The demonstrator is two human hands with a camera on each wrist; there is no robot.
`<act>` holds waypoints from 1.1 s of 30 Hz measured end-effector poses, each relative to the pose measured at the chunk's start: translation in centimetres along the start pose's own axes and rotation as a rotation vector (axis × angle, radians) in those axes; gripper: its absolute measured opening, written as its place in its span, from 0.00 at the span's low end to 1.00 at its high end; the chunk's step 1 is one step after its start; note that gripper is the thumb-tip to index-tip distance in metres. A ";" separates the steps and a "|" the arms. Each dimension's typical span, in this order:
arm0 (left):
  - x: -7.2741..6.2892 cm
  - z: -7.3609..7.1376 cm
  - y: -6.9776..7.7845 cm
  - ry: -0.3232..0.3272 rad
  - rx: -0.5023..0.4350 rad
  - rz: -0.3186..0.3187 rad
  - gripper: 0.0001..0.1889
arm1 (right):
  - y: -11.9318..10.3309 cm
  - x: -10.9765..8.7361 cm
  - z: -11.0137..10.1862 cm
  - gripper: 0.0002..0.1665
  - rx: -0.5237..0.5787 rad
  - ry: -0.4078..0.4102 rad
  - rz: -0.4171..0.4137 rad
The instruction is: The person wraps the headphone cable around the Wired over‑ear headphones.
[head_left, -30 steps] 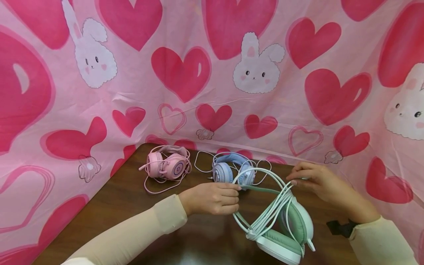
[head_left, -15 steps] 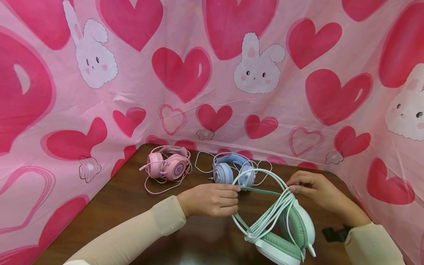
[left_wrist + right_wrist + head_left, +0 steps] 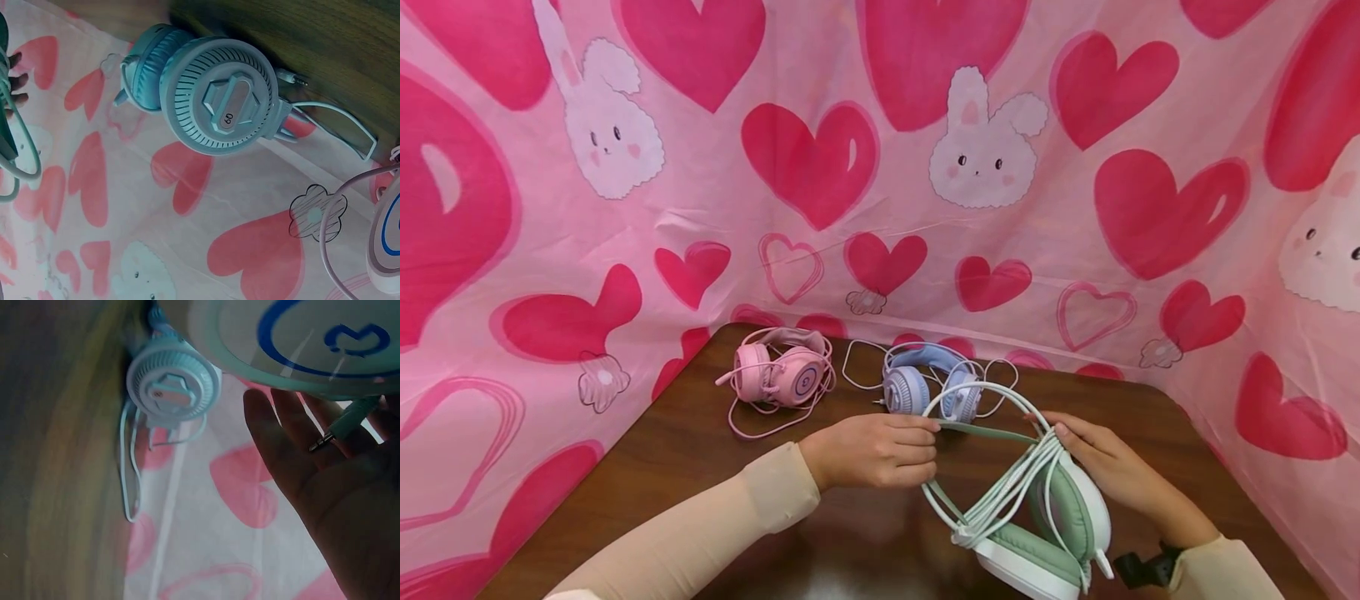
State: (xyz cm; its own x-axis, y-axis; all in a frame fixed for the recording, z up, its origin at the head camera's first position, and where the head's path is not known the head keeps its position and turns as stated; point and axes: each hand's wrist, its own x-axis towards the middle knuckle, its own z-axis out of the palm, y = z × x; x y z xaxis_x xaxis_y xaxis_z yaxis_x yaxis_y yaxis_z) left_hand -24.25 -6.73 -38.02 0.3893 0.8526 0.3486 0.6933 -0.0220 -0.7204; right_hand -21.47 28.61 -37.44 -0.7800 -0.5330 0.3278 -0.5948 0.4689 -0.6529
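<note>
In the head view, a pair of white and green headphones (image 3: 1078, 508) hangs over the table, with its white cable (image 3: 1011, 487) wound in several strands across it. My left hand (image 3: 876, 452) grips the headband from the left. At the right end of the headband, my right hand (image 3: 1105, 462) holds the cable beside the upper earcup, fingertips behind the strands. The right wrist view shows a small audio plug (image 3: 350, 422) lying across the fingers of that hand, under the earcup (image 3: 244, 356); the thumb is hidden there.
Blue headphones (image 3: 928, 383) lie at the back of the brown table (image 3: 685, 508), right behind the held pair. Pink headphones (image 3: 782, 371) with a loosely looped cable lie to their left. A pink cloth (image 3: 917, 187) with hearts and rabbits hangs around the table's back and sides.
My right hand has moved down and toward me, from above the headband end to beside the earcup. The left hand keeps its grip, and the headphones have barely moved.
</note>
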 end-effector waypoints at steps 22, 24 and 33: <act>-1.0 0.7 -0.3 -0.020 -0.008 -0.023 0.20 | 1.1 -0.5 1.9 0.15 0.194 -0.036 -0.014; -1.5 1.1 -0.4 -0.020 -0.010 -0.046 0.20 | 1.3 -0.6 2.2 0.13 0.193 -0.006 -0.016; -2.3 2.1 -0.4 -0.031 0.054 -0.168 0.19 | 1.7 -1.2 2.9 0.09 0.185 0.101 0.034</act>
State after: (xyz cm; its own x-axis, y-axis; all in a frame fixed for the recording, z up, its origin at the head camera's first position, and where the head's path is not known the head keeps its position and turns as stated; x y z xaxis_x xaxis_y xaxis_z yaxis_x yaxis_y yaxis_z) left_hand -26.71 -7.55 -39.80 0.2514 0.8578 0.4484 0.7130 0.1492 -0.6852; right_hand -20.99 27.99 -40.93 -0.8199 -0.4414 0.3645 -0.5295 0.3427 -0.7760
